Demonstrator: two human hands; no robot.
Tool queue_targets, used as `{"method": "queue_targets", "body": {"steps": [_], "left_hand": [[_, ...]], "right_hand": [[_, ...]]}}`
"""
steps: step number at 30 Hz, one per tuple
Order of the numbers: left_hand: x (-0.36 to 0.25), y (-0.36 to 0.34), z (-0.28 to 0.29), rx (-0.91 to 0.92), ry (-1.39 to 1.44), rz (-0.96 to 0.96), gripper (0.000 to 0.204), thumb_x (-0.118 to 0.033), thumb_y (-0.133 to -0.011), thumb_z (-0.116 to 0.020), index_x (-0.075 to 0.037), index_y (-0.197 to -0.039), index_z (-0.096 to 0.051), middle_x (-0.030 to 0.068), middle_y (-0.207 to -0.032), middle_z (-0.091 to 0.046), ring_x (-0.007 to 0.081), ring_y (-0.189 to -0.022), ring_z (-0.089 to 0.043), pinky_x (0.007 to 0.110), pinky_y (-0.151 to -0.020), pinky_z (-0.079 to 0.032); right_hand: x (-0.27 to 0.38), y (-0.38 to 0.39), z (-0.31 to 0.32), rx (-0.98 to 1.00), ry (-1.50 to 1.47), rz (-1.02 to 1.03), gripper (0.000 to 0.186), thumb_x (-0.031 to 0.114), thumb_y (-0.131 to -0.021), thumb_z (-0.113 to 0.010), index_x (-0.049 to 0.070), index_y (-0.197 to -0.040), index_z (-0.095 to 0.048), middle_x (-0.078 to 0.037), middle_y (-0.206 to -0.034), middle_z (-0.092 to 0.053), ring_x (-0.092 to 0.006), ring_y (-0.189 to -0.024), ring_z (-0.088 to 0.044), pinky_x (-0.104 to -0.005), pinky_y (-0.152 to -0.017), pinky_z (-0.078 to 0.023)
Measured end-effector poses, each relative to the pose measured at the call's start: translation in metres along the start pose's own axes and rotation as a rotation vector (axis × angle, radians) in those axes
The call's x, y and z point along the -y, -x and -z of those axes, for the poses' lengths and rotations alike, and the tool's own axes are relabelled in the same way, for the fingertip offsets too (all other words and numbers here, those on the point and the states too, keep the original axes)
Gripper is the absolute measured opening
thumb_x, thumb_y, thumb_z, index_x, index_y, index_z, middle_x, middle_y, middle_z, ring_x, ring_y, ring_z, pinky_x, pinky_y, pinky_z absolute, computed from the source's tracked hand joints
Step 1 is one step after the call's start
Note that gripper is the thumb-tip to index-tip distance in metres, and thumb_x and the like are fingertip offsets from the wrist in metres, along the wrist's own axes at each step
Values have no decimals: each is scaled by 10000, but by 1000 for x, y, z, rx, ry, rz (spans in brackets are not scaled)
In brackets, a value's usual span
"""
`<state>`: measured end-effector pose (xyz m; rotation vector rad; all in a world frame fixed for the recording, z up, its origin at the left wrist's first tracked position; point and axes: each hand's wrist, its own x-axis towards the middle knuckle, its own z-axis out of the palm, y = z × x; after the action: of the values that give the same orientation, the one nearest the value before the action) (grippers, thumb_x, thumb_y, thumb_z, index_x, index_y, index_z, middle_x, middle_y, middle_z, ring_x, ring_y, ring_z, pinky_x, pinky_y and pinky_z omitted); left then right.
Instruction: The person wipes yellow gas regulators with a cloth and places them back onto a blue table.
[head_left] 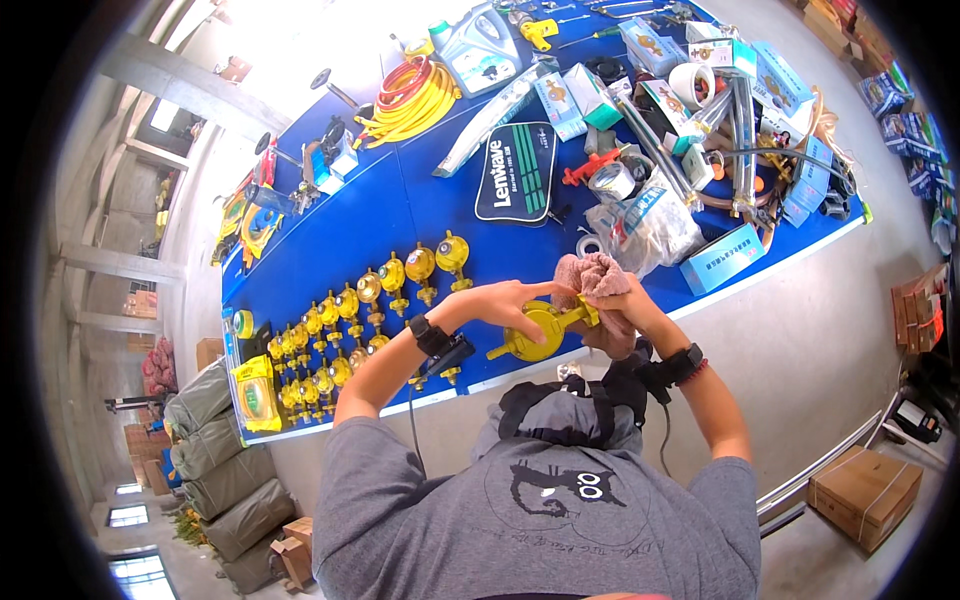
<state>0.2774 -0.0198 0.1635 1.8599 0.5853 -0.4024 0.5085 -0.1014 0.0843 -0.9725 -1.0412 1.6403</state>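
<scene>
Near the front edge of the blue table, a yellow gas regulator (533, 335) is gripped by my left hand (508, 303), its fingers around the round body. My right hand (630, 300) is closed on a bunched pink cloth (590, 280), pressed against the regulator's outlet end. The cloth hides part of that end and some of my fingertips. To the left of my hands, several more yellow regulators (391, 272) stand in two slanting rows on the table.
The blue table (440, 200) holds a coiled yellow hose (410, 105), a black pouch (516, 172), a plastic jug (475, 50) and a clear plastic bag (648, 225). Boxes and metal tubes crowd its right side. A blue box (722, 260) lies by the front edge; a yellow packet (256, 393) sits at the left end.
</scene>
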Motion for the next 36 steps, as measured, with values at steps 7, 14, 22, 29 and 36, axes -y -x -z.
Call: {"method": "queue_targets", "body": {"steps": [7, 14, 22, 29, 36], "left_hand": [[11, -10, -17, -51, 344, -143, 835, -324, -674, -688, -87, -1376, -304, 143, -1342, -395, 236, -1227, -404, 376, -1044, -293], [12, -39, -43, -19, 1117, -147, 818, -275, -718, -601, -112, -1414, -203, 158, -1193, -473, 306, -1023, -552, 433, -887, -461], [12, -56, -56, 114, 1362, -272, 718, -290, -823, -518, -120, -1428, -171, 139, -1155, -516, 269, -943, -598, 434, -747, -537], [-11, -43, -44, -4, 1166, -163, 709, -318, -850, -528, -134, -1435, -173, 136, -1272, -435, 259, -1043, -559, 426, -806, -530], [-17, -40, -36, -160, 871, -41, 722, -343, -839, -563, -95, -1424, -220, 115, -1284, -447, 213, -1116, -509, 350, -901, -457]], "right_hand": [[6, -5, -11, -199, -159, 122, 452, 65, -704, -706, 30, -1118, -526, -29, -990, -578, -99, -887, -539, -246, -809, -446], [3, -19, 2, -454, -150, 269, 467, 75, -715, -716, 32, -1140, -526, -45, -969, -591, -147, -842, -575, -260, -760, -473], [-5, -4, 33, -296, -659, 151, 464, 355, -889, -542, 57, -1236, -465, -104, -1183, -549, -224, -1065, -539, -363, -951, -408], [-2, 19, 41, -414, -391, 202, 572, 387, -886, -546, 50, -1309, -358, -98, -1269, -469, -216, -1173, -457, -369, -995, -363], [-6, 27, 43, -393, -9, 263, 598, 146, -765, -651, 41, -1286, -376, -103, -1199, -505, -218, -1083, -522, -336, -924, -424]]}}
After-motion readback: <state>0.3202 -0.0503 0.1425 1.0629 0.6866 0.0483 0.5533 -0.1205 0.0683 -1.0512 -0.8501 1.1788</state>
